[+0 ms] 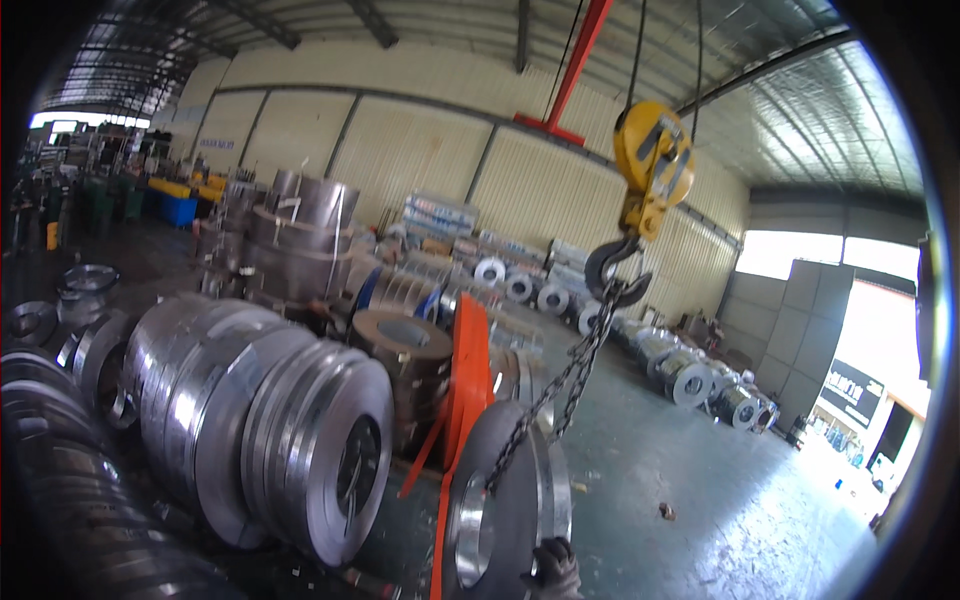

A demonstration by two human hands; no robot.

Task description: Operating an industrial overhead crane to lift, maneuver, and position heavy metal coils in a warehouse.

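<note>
A narrow steel strip coil [520,490] stands on edge at the lower middle, cut off by the lower edge of the view. A chain [573,385] runs from its centre hole up to a dark crane hook [617,275] under a yellow hook block [653,165]. My right hand [553,570], in a dark glove, is at the coil's near right rim, its fingers curled against it; part of the hand is cut off. Orange strapping [465,375] hangs just left of the coil. My left hand is not in view.
Large steel coils [320,450] stand on edge to the left, with more coils [60,480] at the lower left. A brown-topped stack [402,335] is behind the strapping. Green floor [690,500] stretches right, toward a row of coils [690,383] and a bright doorway.
</note>
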